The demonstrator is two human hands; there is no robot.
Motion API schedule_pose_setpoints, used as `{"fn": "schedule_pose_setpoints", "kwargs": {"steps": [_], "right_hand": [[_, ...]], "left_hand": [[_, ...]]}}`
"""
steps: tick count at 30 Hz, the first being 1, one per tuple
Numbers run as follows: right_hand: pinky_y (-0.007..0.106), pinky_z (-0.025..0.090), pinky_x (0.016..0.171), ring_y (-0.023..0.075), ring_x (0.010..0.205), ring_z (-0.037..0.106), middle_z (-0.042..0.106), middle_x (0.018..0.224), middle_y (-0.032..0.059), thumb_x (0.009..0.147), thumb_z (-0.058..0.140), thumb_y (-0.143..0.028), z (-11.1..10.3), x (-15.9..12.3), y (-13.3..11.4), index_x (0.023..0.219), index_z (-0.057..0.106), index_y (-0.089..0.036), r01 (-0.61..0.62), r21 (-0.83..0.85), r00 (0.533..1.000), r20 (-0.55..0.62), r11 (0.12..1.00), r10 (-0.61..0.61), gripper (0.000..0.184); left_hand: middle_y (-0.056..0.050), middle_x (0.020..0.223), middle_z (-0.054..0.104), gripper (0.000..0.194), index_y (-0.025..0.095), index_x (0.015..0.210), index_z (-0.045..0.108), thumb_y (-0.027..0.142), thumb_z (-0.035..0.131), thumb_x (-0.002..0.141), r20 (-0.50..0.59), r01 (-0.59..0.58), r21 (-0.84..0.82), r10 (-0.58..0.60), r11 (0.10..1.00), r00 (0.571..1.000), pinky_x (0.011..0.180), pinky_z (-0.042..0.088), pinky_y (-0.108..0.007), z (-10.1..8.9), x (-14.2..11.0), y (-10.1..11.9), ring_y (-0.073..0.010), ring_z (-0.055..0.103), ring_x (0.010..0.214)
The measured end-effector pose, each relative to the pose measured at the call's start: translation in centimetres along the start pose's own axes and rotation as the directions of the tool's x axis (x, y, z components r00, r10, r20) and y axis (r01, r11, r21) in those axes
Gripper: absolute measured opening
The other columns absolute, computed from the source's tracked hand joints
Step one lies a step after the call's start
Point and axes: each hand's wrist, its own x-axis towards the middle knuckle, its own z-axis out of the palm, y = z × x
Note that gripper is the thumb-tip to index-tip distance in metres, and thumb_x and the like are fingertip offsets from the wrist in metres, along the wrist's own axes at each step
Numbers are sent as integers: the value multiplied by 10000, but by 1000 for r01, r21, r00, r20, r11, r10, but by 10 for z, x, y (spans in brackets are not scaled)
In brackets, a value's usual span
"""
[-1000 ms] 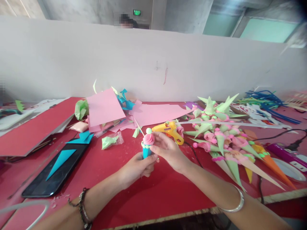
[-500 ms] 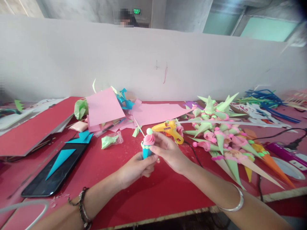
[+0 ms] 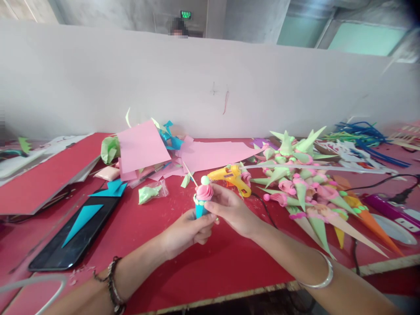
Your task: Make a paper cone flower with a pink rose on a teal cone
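Above the middle of the table I hold a paper ice cream cone upright, with a blue cone, a pink swirl, pale green beads round the rim and a pale green ball on top. My left hand is closed round its blue lower part. My right hand is closed on its right side, fingers behind the swirl and thumb at the rim. A thin stick slants up behind it. Just beyond stands a yellow glue gun with a long clear glue stick in its back.
Finished paper cones lie piled on the right, near a purple power strip. A black phone bearing blue paper pieces lies left. Pink paper sheets and a small bag of green clay lie behind. A white partition closes the back.
Both hands and the paper ice cream cone stay almost in place, with only a very slight shift. Beyond the partition, a person's head has moved a little to the right.
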Motion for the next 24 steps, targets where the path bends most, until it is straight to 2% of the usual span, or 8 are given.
{"fn": "schedule_pose_setpoints", "kwargs": {"steps": [5, 12, 17, 21, 24], "right_hand": [[254, 458, 756, 110, 812, 543, 571, 862, 0, 708, 600, -215, -1, 0, 0, 901, 569, -221, 10, -49, 1000, -14, 999, -10, 196], [296, 457, 808, 131, 873, 546, 564, 907, 9, 680, 626, -240, -1, 2, 3, 918, 533, -229, 46, -92, 996, -75, 995, -53, 256], [318, 440, 840, 152, 957, 515, 528, 977, 38, 709, 595, -243, -3, 0, 3, 1064, 462, -240, 106, -194, 993, -35, 975, -115, 379], [314, 449, 801, 145, 871, 528, 536, 905, 30, 740, 561, -224, -3, -3, -1, 930, 531, -220, 200, -493, 967, -40, 847, -251, 193], [312, 453, 751, 151, 823, 533, 552, 847, 30, 755, 542, -207, -1, -4, -3, 855, 569, -206, 243, -635, 948, -4, 734, -317, 104]], "left_hand": [[91, 494, 207, 353, 168, 603, 331, 395, 570, 728, -5, -3, 21, 3, 1000, 1000, 445, 118, -226, 0, 0, 1, -39, 157, 445], [73, 535, 258, 367, 167, 587, 329, 412, 568, 719, -104, -64, 109, 76, 992, 992, 459, 152, -233, 0, 2, -1, -52, 198, 483], [85, 509, 186, 390, 177, 576, 295, 426, 550, 734, -168, -130, 6, 129, 992, 977, 442, 168, -218, -1, 2, 2, -52, 171, 462], [89, 507, 153, 353, 174, 594, 325, 386, 571, 733, -283, -214, -51, 191, 976, 940, 426, 174, -196, 0, 2, 7, -49, 148, 449], [93, 498, 168, 348, 170, 605, 349, 391, 598, 706, -312, -231, -38, 208, 972, 927, 426, 180, -188, 0, 2, 7, -46, 156, 446]]}}
